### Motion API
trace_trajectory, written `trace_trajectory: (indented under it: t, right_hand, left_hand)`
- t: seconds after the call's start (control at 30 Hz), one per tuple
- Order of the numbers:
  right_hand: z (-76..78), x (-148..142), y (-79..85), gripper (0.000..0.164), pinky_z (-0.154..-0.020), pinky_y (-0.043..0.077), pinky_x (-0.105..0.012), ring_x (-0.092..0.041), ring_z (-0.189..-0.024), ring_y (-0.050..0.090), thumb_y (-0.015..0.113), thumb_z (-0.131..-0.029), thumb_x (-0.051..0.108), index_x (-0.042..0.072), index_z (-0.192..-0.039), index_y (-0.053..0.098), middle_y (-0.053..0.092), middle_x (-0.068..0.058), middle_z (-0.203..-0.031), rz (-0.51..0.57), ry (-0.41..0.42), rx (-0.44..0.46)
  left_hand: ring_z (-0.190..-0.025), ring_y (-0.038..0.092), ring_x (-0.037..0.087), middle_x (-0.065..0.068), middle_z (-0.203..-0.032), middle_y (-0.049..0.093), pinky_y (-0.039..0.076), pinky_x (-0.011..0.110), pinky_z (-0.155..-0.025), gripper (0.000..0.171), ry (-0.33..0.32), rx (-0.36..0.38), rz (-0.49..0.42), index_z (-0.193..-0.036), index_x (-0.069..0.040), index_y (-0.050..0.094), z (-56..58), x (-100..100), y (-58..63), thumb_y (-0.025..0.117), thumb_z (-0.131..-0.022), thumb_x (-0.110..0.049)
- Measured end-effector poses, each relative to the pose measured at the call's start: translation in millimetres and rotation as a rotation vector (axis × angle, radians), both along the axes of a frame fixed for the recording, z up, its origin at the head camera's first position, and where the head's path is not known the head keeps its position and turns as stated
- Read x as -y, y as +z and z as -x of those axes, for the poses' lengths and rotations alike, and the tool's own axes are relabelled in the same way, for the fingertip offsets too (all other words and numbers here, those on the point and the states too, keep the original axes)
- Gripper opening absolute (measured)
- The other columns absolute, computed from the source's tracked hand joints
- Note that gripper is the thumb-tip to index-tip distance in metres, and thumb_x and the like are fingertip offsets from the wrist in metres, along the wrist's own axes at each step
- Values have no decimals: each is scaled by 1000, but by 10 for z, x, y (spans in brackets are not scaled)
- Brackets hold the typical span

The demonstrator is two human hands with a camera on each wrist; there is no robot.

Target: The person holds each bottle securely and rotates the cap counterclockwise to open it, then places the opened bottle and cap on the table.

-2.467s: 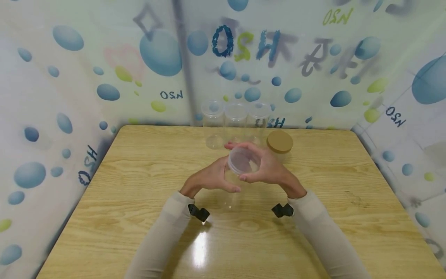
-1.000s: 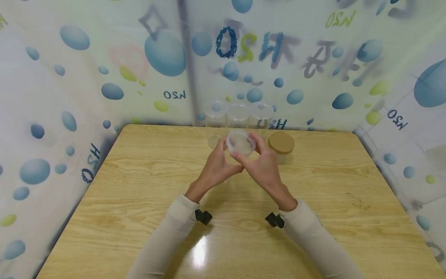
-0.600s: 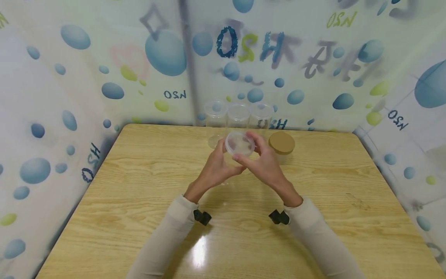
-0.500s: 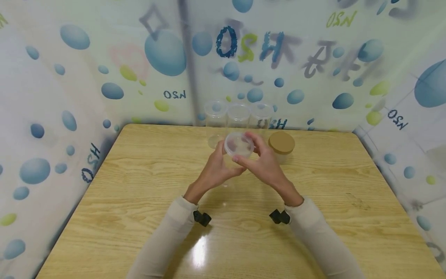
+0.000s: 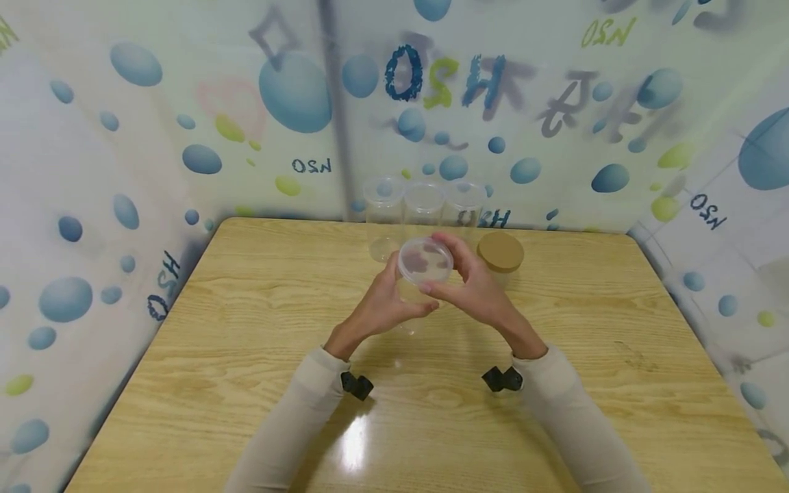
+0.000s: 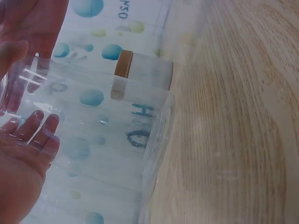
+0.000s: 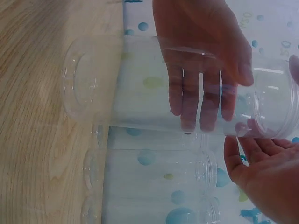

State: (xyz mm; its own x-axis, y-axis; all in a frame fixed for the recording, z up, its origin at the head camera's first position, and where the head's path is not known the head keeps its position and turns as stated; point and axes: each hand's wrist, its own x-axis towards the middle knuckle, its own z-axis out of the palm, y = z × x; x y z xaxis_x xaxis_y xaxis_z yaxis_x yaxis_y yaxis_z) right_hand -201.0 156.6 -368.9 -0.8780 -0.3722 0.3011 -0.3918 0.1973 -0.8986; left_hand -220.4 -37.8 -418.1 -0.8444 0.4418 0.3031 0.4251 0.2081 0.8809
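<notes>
A tall clear plastic jar [image 7: 140, 60] is held upright above the table, its base seemingly at or just over the wood; I cannot tell whether it touches. My left hand [image 5: 381, 306] grips the jar's upper body, with the thumb on the near side and the fingers on the far side, as the right wrist view shows. On top sits a clear round lid [image 5: 425, 260]. My right hand [image 5: 481, 291] holds this lid by its edge, thumb in front and fingers behind. In the left wrist view, the right hand's fingers [image 6: 44, 135] show beside the jar's top end.
Three similar clear jars [image 5: 422, 212] stand in a row at the table's back edge. Right of them is a short jar with a brown lid [image 5: 501, 252], close behind my right hand. A patterned curtain [image 5: 246, 171] borders the wooden table [image 5: 246, 301].
Over the earlier frames both hands carry the jar farther from me. Since about half a second ago, the right thumb and wrist have shifted round the lid's edge toward the right; the left grip stays.
</notes>
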Motion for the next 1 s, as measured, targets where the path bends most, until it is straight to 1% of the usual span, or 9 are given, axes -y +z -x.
trace_trajectory:
  t: [0.07, 0.2, 0.27, 0.43, 0.57, 0.63, 0.7, 0.87, 1.0]
  right_hand:
    - [4, -20, 2, 76, -105, 41, -45, -30, -129, 48, 74, -85, -2, 3, -150, 34, 43, -15, -145, 4, 26, -4]
    - [25, -70, -4, 76, -104, 42, -27, -34, -130, 46, 74, -86, 0, 1, -150, 34, 42, -16, -146, 11, 86, -15]
    - [37, -96, -7, 76, -102, 42, -22, -37, -129, 45, 75, -86, 2, 0, -150, 34, 41, -17, -147, 17, 122, -17]
    - [59, -158, -13, 77, -105, 40, -23, -39, -132, 41, 74, -89, 12, -3, -151, 30, 36, -18, -151, 47, 218, -2]
    - [60, -176, -11, 81, -108, 37, -23, -34, -137, 38, 72, -92, 19, 0, -154, 24, 32, -17, -155, 50, 248, 1]
    - [51, -174, -4, 81, -110, 36, -24, -31, -138, 37, 71, -93, 19, 2, -155, 22, 32, -15, -156, 50, 237, 2]
    - [30, -169, 7, 81, -113, 35, -30, -29, -139, 36, 71, -92, 17, 3, -155, 22, 32, -13, -156, 56, 203, 1]
    - [-35, -121, 18, 77, -113, 34, -50, -27, -140, 37, 72, -91, 10, 2, -152, 26, 35, -16, -155, 38, 34, 6]
    - [-75, -49, 0, 78, -113, 33, -56, -29, -142, 35, 71, -91, 10, 2, -153, 25, 34, -16, -155, 8, -59, 41]
  left_hand:
    - [-130, 48, 20, 3, -138, 51, 38, 48, -109, 92, -19, 2, -7, -149, -15, 30, 2, 1, -3, 87, -76, -21]
    - [-130, 47, 21, 3, -140, 50, 37, 49, -109, 95, -61, 3, -18, -152, -17, 28, 5, 2, -10, 86, -76, -19]
    - [-130, 47, 22, 3, -140, 50, 37, 49, -109, 95, -78, 12, -22, -152, -18, 28, 0, 3, -14, 86, -77, -19]
    - [-130, 47, 22, 1, -139, 50, 37, 51, -108, 94, -104, 33, -29, -152, -19, 28, -10, 4, -20, 85, -77, -19]
    - [-127, 48, 20, 2, -138, 50, 39, 49, -107, 94, -73, 8, -31, -152, -17, 28, -10, -16, -24, 86, -76, -19]
    - [-125, 50, 20, 3, -137, 51, 40, 49, -106, 93, -43, -11, -27, -150, -15, 30, -11, -30, -26, 86, -76, -20]
    - [-123, 51, 20, 4, -136, 52, 41, 48, -104, 91, -11, -28, -20, -148, -13, 31, -13, -45, -24, 86, -76, -20]
    - [-122, 52, 23, 9, -135, 53, 40, 50, -106, 88, 66, -85, -6, -144, -6, 33, -13, -84, -16, 87, -75, -18]
    - [-122, 52, 26, 13, -134, 54, 40, 50, -106, 87, 129, -145, -9, -143, -2, 35, -11, -112, -25, 87, -74, -15]
